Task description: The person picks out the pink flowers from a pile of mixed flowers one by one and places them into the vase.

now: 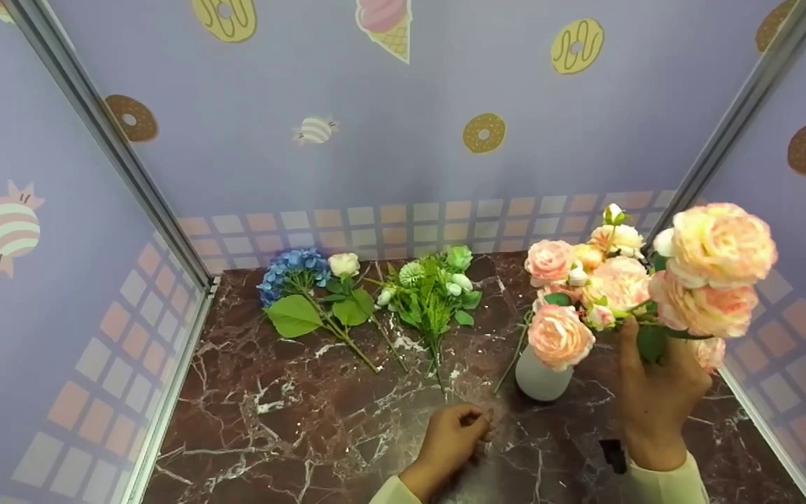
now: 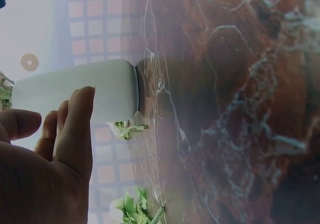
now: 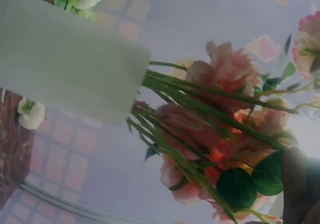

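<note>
A white vase (image 1: 543, 374) stands upright at the right of the table, filled with peach-pink artificial roses (image 1: 560, 337). My right hand (image 1: 662, 392) is raised to the right of the vase and grips a stem just under the big peach roses (image 1: 721, 245), its fingertips partly hidden by petals and leaves. In the right wrist view, several green stems (image 3: 200, 96) fan out of the vase mouth, and a finger (image 3: 296, 184) meets a stem beside dark leaves. My left hand (image 1: 452, 437) hovers left of the vase, loosely curled, holding nothing.
Blue hydrangea (image 1: 294, 273), a cream rose (image 1: 344, 264) and green-white sprigs (image 1: 438, 294) lie on the marbled table (image 1: 256, 434) left of the vase. A thin stem (image 1: 511, 364) lies beside it. Patterned walls enclose the back and sides. A small black piece (image 1: 613, 455) lies near the right sleeve.
</note>
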### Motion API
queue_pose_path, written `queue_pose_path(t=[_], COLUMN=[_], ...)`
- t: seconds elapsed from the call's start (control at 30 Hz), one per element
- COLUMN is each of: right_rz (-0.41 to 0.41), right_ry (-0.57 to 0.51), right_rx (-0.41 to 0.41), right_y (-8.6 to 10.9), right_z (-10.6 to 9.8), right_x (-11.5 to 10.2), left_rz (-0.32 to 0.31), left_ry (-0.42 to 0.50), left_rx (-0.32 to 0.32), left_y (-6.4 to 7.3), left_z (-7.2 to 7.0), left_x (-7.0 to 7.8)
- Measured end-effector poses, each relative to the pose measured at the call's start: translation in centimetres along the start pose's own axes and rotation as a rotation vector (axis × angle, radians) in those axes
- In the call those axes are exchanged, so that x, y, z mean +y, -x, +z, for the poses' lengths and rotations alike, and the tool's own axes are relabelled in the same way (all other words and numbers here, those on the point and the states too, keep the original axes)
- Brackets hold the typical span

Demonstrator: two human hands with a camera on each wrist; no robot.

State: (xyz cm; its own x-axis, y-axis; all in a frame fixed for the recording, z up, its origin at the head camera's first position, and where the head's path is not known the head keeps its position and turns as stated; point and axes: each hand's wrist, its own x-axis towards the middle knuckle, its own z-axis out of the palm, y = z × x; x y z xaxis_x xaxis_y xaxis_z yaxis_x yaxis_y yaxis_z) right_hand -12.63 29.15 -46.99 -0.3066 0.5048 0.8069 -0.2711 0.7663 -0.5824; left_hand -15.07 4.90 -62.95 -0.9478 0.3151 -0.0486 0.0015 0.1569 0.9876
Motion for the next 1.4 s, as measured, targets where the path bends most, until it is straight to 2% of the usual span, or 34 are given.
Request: queue_pose_path(t=[0.3,0.43,0.6,0.83,1.0,1.13,1.27,1.4], right_rz=[-0.076,-0.106,-0.13,-0.108,-0.111,-0.103,-0.057,-0.004], right_ry=[0.101,0.092,0.1,0.138,0.152,0.171,0.161,0.118], right_rx=[-0.04,-0.038,-0.081,-0.119,-0.124,-0.106,-0.082,-0.087], right_y=[0.3,0.4,0.6,0.7,0.8,1.2,1.6,1.7], right_z=[0.5,0.7,1.1,1.2,1.2,1.1,1.0,1.2], right_x=[0.3,0.4,0.2,0.2,0.2,0.4,0.3,0.1], left_rz=[0.003,0.006,-0.029,-0.042,-0.021,-0.031,-0.043,-0.032], left_ry=[-0.012,0.002,-0.011,-0.002,0.016,0.003,-0.017,0.003], left_rx=[0.004,0.011,-0.006,-0.011,0.004,0.004,-0.005,-0.01], left_y=[0.1,0.3,0.4,0.4,0.6,0.6,0.5,0.4], left_z=[0.1,0.1,0.0,-0.1,0.2,0.2,0.1,0.1], left_x=[-0.2,-0.3,-0.3,-0.4,-0.5,-0.4,-0.4,-0.3])
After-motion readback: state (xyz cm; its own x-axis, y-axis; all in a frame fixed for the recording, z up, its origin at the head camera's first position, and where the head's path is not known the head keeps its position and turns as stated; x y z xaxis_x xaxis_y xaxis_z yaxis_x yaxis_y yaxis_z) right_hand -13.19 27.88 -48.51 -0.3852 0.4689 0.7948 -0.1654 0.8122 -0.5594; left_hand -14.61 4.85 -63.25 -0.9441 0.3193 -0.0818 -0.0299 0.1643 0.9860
